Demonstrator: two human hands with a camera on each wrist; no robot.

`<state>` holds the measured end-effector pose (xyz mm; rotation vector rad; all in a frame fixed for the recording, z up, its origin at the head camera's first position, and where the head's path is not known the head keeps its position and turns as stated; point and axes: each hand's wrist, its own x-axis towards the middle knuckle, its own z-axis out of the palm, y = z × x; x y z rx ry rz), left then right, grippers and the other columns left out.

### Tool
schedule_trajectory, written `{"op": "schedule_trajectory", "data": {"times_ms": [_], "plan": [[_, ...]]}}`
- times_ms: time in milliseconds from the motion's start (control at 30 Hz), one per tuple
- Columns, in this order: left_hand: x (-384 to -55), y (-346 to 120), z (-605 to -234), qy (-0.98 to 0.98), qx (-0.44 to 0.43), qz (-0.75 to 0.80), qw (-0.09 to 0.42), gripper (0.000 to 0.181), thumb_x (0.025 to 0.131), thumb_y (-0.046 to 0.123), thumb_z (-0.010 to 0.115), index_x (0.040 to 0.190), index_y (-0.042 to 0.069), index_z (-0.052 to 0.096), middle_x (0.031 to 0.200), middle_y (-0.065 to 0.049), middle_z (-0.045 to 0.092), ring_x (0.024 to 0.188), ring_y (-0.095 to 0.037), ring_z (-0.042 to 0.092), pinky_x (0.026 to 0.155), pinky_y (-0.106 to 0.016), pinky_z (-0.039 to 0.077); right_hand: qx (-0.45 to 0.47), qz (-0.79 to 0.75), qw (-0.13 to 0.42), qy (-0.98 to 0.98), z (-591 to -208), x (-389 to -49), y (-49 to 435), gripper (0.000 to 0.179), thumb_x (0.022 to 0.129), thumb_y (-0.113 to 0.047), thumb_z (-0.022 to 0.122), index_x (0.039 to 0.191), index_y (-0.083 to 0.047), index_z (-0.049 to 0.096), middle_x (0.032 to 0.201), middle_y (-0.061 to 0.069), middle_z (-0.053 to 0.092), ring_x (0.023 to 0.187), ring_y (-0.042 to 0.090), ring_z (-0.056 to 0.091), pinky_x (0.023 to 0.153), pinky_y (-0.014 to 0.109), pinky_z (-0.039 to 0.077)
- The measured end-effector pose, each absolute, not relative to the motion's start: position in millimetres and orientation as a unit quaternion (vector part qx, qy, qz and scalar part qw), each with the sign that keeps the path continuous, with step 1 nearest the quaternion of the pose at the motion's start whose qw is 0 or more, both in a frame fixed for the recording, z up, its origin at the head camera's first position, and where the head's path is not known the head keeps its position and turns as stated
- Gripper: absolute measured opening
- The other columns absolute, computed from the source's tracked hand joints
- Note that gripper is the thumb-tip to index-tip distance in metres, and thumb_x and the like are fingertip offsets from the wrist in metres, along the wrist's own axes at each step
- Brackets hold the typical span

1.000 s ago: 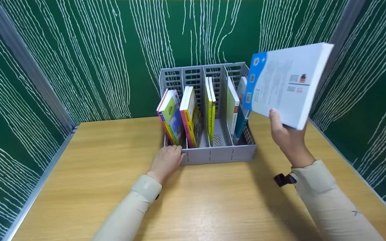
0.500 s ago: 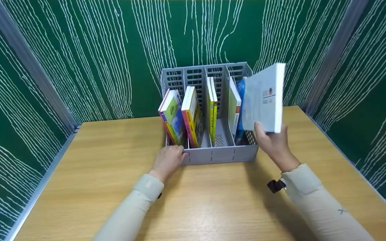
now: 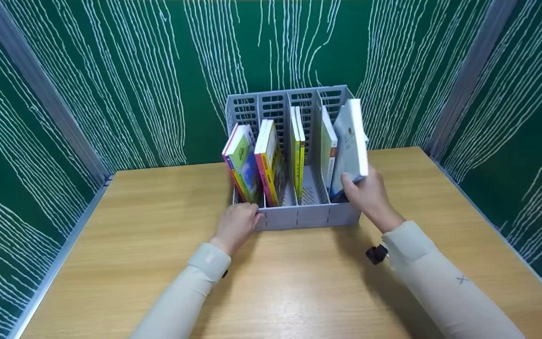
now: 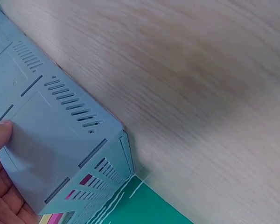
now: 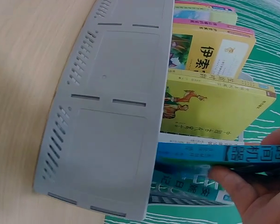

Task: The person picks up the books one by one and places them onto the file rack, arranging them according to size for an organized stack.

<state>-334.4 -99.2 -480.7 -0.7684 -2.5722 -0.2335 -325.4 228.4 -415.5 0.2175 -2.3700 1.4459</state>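
My right hand (image 3: 370,195) pinches a white-and-blue book (image 3: 352,141) by its lower edge, thumb on the near cover. The book stands slightly tilted in the rightmost compartment of a grey slotted book rack (image 3: 299,219). Its blue spine (image 5: 196,154) shows in the right wrist view, beside a teal book (image 5: 186,183). At the rack's front left corner, my left hand (image 3: 235,226) grips the front wall. In the left wrist view its thumb (image 4: 1,133) presses the outside of that wall, with the fingers behind.
Other slots hold a pair of yellow books (image 3: 298,155), pink-and-yellow books (image 3: 268,165) and a green-covered book (image 3: 243,162). A white book (image 3: 329,146) stands left of the held one. The wooden table (image 3: 158,212) meets green, white-streaked walls (image 3: 134,70).
My right hand has brought the book left and down from the air at the right into the rack's rightmost compartment, turning it spine-up edge-on. My left hand stays on the rack.
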Motion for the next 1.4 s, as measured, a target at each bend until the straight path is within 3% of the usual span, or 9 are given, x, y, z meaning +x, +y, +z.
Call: {"op": "schedule_trajectory", "data": {"times_ms": [300,633,733,833,933,1133,1267,1400], "plan": [[-334.8,-96.5,-481.9,-0.942,-0.268,-0.08,0.184,0.025,0.11,0.025,0.067,0.1,0.004,0.076,0.089,-0.013,0.079,0.079,-0.031,0.075,0.077,-0.045,0.064,0.015,0.487,0.041,-0.872,-411.7,-344.1,224.7,0.069,0.105,-0.006,0.049,0.171,-0.004,0.027,0.172,0.025,0.038,0.156,0.048,0.043,0.121,0.063,0.042],[-334.1,-97.9,-479.8,-0.947,-0.257,-0.082,0.174,0.025,0.11,0.026,0.067,0.099,0.004,0.076,0.089,-0.013,0.079,0.08,-0.031,0.075,0.077,-0.046,0.063,-0.008,0.458,0.022,-0.889,-406.5,-356.4,216.5,0.068,0.112,-0.015,0.057,0.171,-0.006,0.025,0.172,0.024,0.04,0.154,0.046,0.047,0.121,0.065,0.043],[-333.2,-98.3,-479.4,-0.947,-0.256,-0.084,0.174,0.025,0.11,0.025,0.067,0.1,0.005,0.076,0.089,-0.013,0.079,0.08,-0.031,0.075,0.077,-0.046,0.063,0.007,0.447,0.013,-0.895,-407.2,-355.0,217.2,0.069,0.112,-0.011,0.054,0.172,-0.004,0.022,0.173,0.025,0.037,0.154,0.046,0.046,0.122,0.066,0.041],[-331.7,-98.7,-479.7,-0.942,-0.263,-0.081,0.192,0.023,0.108,0.023,0.07,0.096,0.004,0.075,0.087,-0.013,0.078,0.079,-0.031,0.075,0.075,-0.046,0.063,0.028,0.423,0.029,-0.905,-408.5,-352.6,218.8,0.064,0.108,-0.002,0.049,0.169,0.002,0.028,0.168,0.029,0.043,0.148,0.045,0.053,0.12,0.065,0.044],[-330.7,-99.0,-479.8,-0.938,-0.269,-0.08,0.203,0.021,0.106,0.02,0.072,0.094,0.003,0.075,0.086,-0.014,0.078,0.078,-0.032,0.075,0.075,-0.046,0.063,0.033,0.394,0.049,-0.917,-409.0,-351.3,219.4,0.054,0.107,0.002,0.048,0.16,0.008,0.041,0.157,0.032,0.055,0.132,0.043,0.064,0.112,0.064,0.052],[-331.6,-97.9,-477.9,-0.946,-0.256,-0.085,0.181,0.023,0.108,0.022,0.07,0.097,0.003,0.076,0.087,-0.014,0.078,0.078,-0.03,0.074,0.077,-0.046,0.063,0.013,0.355,0.094,-0.93,-407.7,-356.8,220.5,0.031,0.109,-0.003,0.059,0.135,0.011,0.066,0.131,0.031,0.072,0.106,0.04,0.076,0.094,0.059,0.064],[-332.4,-96.2,-477.8,-0.946,-0.257,-0.082,0.178,0.023,0.109,0.023,0.069,0.099,0.003,0.076,0.09,-0.014,0.079,0.08,-0.03,0.075,0.078,-0.046,0.064,0.0,0.348,0.119,-0.93,-410.1,-362.0,222.7,0.026,0.109,-0.007,0.063,0.126,0.01,0.073,0.127,0.029,0.075,0.105,0.041,0.079,0.092,0.057,0.065],[-333.0,-94.5,-478.1,-0.946,-0.26,-0.081,0.176,0.024,0.109,0.023,0.068,0.101,0.003,0.077,0.092,-0.014,0.08,0.081,-0.03,0.075,0.08,-0.045,0.064,-0.006,0.347,0.124,-0.93,-413.0,-365.1,224.7,0.028,0.11,-0.009,0.063,0.128,0.01,0.072,0.129,0.029,0.074,0.107,0.044,0.079,0.091,0.057,0.064]]}}
